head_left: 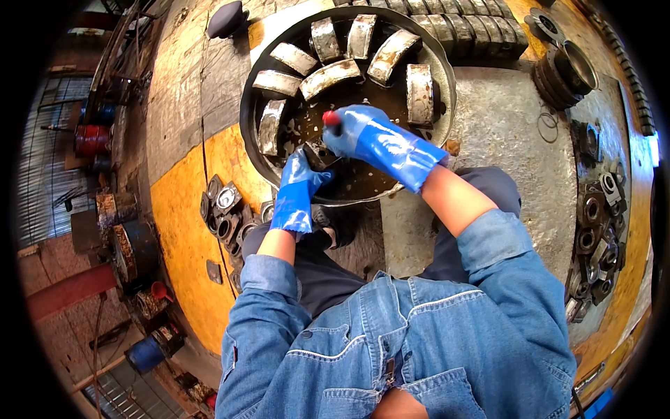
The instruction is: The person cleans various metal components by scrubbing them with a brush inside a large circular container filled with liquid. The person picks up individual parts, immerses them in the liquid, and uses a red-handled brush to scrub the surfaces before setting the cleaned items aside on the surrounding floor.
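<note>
A wide round metal pan (452, 91) with dark liquid in it lies in front of me. Curved metal blocks (330, 78), wet and greyish, stand in an arc inside it. My right hand (359, 131), in a long blue rubber glove, is closed around a tool with a red-ended handle (329, 119); its working end is hidden. My left hand (299, 185), gloved alike, grips a dark metal piece (317, 158) over the pan's near side, just below the right hand. Most of that piece is covered by the gloves and shadow.
Rows of dark curved blocks (481, 33) stand behind the pan. At the far right is a stack of rings (565, 73). Small flanged metal parts (225, 209) lie left of my knee, and more parts (592, 209) lie along the right. A dark rounded object (225, 19) sits far left.
</note>
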A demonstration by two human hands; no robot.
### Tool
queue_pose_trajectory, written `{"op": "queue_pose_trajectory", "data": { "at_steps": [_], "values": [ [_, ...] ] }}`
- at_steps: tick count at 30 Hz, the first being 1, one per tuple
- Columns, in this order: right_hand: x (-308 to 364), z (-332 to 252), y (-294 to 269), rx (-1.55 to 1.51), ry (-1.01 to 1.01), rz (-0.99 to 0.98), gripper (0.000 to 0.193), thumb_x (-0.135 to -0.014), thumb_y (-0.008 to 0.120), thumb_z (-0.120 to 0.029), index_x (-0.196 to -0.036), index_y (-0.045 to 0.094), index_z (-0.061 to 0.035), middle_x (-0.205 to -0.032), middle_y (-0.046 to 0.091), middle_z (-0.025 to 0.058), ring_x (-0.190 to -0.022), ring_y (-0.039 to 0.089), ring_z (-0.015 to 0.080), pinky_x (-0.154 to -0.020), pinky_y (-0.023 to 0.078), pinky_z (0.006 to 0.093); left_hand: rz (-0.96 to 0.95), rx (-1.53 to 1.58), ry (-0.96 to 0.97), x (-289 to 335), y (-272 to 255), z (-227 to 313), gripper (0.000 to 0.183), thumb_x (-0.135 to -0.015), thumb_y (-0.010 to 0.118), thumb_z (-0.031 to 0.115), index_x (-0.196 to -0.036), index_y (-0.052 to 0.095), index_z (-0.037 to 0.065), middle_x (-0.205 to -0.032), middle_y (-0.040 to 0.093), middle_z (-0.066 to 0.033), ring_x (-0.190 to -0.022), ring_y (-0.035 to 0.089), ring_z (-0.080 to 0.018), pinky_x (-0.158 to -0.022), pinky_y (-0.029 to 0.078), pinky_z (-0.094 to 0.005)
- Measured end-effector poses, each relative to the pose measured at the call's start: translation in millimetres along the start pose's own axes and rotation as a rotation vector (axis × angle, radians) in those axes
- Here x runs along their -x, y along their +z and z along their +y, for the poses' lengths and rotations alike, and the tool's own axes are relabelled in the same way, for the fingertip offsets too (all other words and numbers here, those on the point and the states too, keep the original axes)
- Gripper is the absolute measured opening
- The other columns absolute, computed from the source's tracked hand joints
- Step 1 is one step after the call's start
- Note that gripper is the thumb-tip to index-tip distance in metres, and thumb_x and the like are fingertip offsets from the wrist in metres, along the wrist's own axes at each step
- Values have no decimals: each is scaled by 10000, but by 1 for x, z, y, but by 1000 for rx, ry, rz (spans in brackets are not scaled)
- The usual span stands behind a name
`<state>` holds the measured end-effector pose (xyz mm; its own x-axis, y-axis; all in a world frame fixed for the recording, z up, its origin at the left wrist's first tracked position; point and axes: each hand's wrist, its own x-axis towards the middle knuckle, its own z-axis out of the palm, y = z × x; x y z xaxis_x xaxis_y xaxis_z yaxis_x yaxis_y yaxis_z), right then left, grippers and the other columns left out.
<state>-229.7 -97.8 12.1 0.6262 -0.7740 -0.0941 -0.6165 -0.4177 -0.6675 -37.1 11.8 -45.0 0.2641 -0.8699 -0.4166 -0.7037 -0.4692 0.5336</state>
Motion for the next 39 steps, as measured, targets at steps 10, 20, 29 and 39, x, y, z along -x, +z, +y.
{"op": "queue_pose_trajectory", "data": {
  "at_steps": [10, 20, 29, 39],
  "values": [
    [-1, 13, -9, -4, 40, 0, 255, -933, 575, -344, -896, 765, -179, -925, 762, 133, -918, 725, 363, -841, 594, 435, 21, 4, 28, -7, 2, 10, 671, -655, 944, 173, -1247, 672, 10, -1137, 769, -149, -1044, 729, -262, -925, 581, -371],
    [-11, 9, -17, 148, 226, -87, 264, -918, 641, -401, -1025, 780, -204, -1032, 777, 95, -1019, 733, 328, -899, 594, 413, -24, 130, -21, 7, -7, 14, 674, -691, 935, 124, -1297, 666, 4, -1199, 762, -161, -1112, 726, -272, -969, 577, -375],
    [-37, 79, 13, 389, 567, -494, 406, -925, 684, -412, -1237, 759, -163, -1202, 765, 166, -1100, 747, 336, -919, 600, 514, 49, 24, 81, 6, -3, 34, 692, -693, 942, 124, -1321, 671, 22, -1228, 769, -136, -1136, 733, -245, -992, 571, -352],
    [4, 28, 4, -763, 97, -49, 348, -912, 695, -394, -1049, 772, -83, -963, 778, 129, -898, 734, 245, -878, 571, 372, 23, -25, 49, 1, -5, 10, 744, -677, 957, 211, -1332, 663, 17, -1233, 763, -147, -1138, 725, -279, -1010, 557, -373]
  ]
}}
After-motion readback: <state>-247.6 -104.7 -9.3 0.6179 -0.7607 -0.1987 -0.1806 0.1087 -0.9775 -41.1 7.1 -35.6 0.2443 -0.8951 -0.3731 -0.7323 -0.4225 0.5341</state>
